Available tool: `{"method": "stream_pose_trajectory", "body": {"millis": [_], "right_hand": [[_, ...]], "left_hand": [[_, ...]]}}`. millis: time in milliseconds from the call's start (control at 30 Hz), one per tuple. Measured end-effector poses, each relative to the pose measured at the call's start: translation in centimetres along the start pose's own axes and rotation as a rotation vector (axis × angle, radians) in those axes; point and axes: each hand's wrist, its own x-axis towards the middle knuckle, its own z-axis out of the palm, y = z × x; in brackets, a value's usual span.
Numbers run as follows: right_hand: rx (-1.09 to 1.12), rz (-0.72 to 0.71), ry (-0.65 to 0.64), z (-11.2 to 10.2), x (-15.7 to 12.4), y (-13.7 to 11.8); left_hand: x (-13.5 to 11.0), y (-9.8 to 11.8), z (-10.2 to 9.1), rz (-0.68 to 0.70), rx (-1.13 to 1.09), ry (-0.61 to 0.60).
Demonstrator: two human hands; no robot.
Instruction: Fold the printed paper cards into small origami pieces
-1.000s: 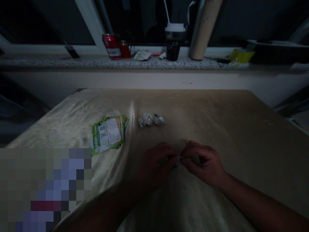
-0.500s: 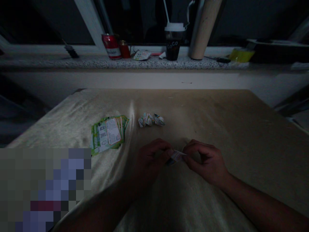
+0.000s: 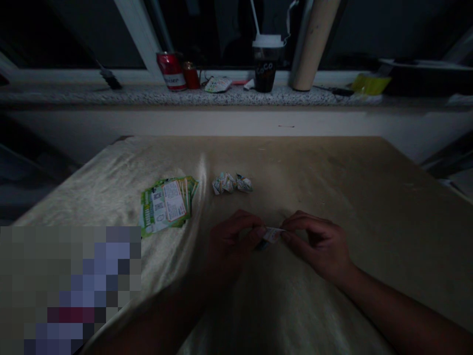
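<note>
My left hand (image 3: 235, 239) and my right hand (image 3: 320, 242) face each other above the cloth-covered table. Thumb and fingers of each pinch opposite ends of a small piece of printed paper (image 3: 272, 234). It is pale with coloured print and seems folded, with a dark bluish part below its left end. Its exact folds are too dim to make out. Just beyond my hands lie crumpled or folded bits of printed paper (image 3: 226, 183) in a short row. Left of them rests a fanned stack of green printed leaflets (image 3: 162, 207).
The table (image 3: 332, 167) bears a wrinkled, pale shiny cloth. Behind it runs a speckled windowsill (image 3: 221, 99) with a red can (image 3: 172, 73), a small red-orange container (image 3: 190, 75), a dark lidded cup (image 3: 265, 69), a cardboard tube (image 3: 314, 47) and a yellow item (image 3: 370, 84). A blurred-out block covers the lower left.
The pinched paper has tipped slightly and its right end sits a little higher. Both hands have shifted only slightly. The stack and the crumpled bits stay in place.
</note>
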Motion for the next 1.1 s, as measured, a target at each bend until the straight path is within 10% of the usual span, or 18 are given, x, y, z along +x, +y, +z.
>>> {"method": "stream_pose_trajectory", "body": {"millis": [333,767,1100], "right_hand": [[0.038,-0.072,-0.028,0.0,0.3,-0.6],[0.045,0.228,-0.133,-0.2,0.3,1.8],[-0.534,0.049,-0.278,-0.3,0.2,3.1]], "left_hand": [[-0.2,0.0,0.3,-0.048,-0.051,0.043],[1.0,-1.3,0.1,-0.372,0.179,0.021],[2.0,-1.9,-0.4,-0.202,0.710,-0.182]]}}
